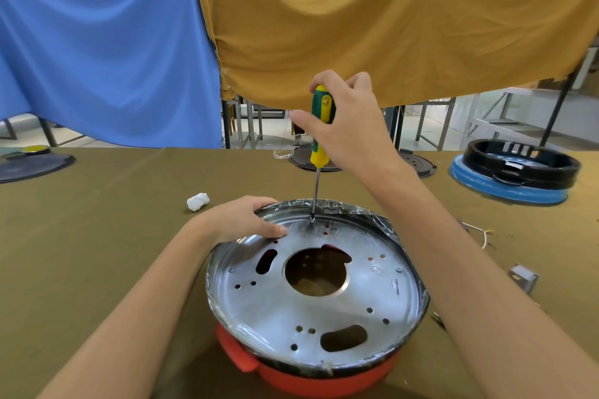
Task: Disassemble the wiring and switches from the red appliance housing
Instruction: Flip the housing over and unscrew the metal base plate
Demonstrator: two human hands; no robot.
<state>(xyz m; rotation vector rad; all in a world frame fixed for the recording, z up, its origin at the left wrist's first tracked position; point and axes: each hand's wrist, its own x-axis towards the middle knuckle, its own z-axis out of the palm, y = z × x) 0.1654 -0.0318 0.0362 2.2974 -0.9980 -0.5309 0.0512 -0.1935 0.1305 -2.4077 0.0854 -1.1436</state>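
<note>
The red appliance housing [308, 376] sits at the near middle of the table, its silver metal inner plate [269, 304] facing up with a large round hole and several small holes. My right hand [346, 120] grips a green-and-yellow screwdriver [319, 126] held upright, its tip on a screw at the plate's far edge. My left hand [241, 220] holds the housing's far-left rim, thumb lying on the plate. No wiring shows inside the housing from here.
A white wad [197, 201] lies left of the housing. A small grey part [523, 278] and loose wires [479, 232] lie to the right. A black ring on a blue base [515, 172] stands far right, dark round covers [32, 163] at the back.
</note>
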